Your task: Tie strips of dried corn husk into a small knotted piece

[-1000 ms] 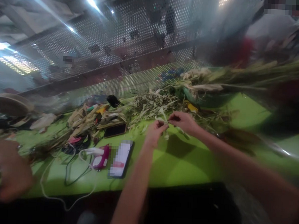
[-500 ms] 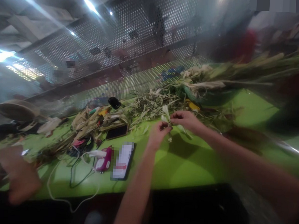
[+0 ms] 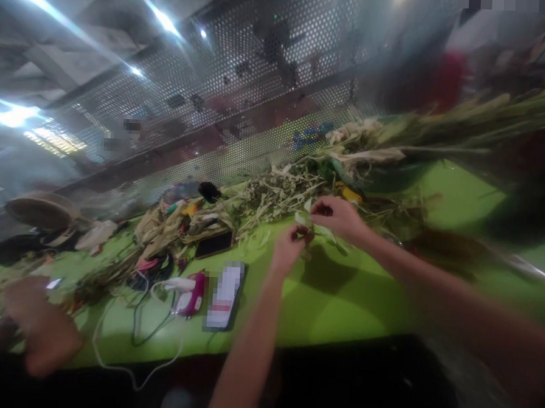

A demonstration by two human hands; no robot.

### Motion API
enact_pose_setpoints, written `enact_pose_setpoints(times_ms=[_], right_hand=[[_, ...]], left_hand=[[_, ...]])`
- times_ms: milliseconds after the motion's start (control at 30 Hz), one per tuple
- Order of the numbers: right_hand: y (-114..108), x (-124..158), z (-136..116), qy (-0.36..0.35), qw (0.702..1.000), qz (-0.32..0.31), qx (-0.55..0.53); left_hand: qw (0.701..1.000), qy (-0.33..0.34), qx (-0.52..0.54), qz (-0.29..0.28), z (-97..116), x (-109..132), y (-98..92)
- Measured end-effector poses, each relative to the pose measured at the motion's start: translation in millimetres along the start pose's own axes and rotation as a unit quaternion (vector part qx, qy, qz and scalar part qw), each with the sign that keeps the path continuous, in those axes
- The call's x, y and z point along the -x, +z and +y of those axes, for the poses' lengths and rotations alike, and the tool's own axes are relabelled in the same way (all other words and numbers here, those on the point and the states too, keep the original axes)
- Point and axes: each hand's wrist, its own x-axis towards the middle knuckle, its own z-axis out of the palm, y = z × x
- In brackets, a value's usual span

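Over the green tabletop (image 3: pixel 353 318), my left hand (image 3: pixel 290 246) is closed, thumb and fingers pinched at the lower part of a pale leafy piece (image 3: pixel 301 218). Close beside it on the right, my right hand (image 3: pixel 340 220) also pinches, its fingertips against the upper part of the same piece. The exact grip is small and blurred. Just behind my hands lies a heap of pale green dried plant bits (image 3: pixel 277 195). Thin pale strips (image 3: pixel 261 239) lie on the table left of my hands.
A lit phone (image 3: pixel 224 296), a magenta adapter (image 3: pixel 192 294) with a white cable, and a dark phone (image 3: pixel 214 245) lie left. Another person's arm (image 3: pixel 42 326) rests farther left. Long stalks (image 3: pixel 487 115) lie across a green container (image 3: pixel 383 176) at right; a perforated metal screen (image 3: pixel 242 87) stands behind.
The pale piece stood taller above my fingers before; now it sits lower and shows less. My right hand has shifted slightly and its fingers have curled differently. The view has moved a little.
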Motion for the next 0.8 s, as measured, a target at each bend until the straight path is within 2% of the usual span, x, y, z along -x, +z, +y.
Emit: enact_pose_setpoints(times_ms=[133,333,500,567,667,733,800], right_hand=[[-2.1,-0.1,-4.0,-0.004,0.997,-0.037,0.075],[2.5,-1.5,-0.1,0.003,0.998,-0.064,-0.004],[6.2,1.9,-3.7,-0.020,0.997,-0.069,0.000],[6.6,3.8,-7.4,-0.040,0.998,-0.049,-0.006],[5.7,6.2,-13.4,-0.059,0.998,0.031,-0.012],[5.9,7.6,-16.1,-0.036,0.996,0.081,-0.026],[8.0,8.9,-16.9,0.018,0.995,0.072,-0.072]], left_hand=[[1.000,0.009,-0.028,0.009,5.9,2.1,4.3],[0.999,-0.024,0.023,-0.016,8.3,4.8,9.2],[0.999,-0.033,0.028,-0.027,4.1,6.1,10.8],[0.998,-0.045,0.047,-0.010,2.9,6.7,11.3],[0.995,-0.061,0.080,0.021,1.3,6.8,11.3],[0.991,-0.067,0.106,0.034,-0.2,5.9,10.2],[0.987,-0.068,0.136,0.046,-1.8,4.7,8.3]])
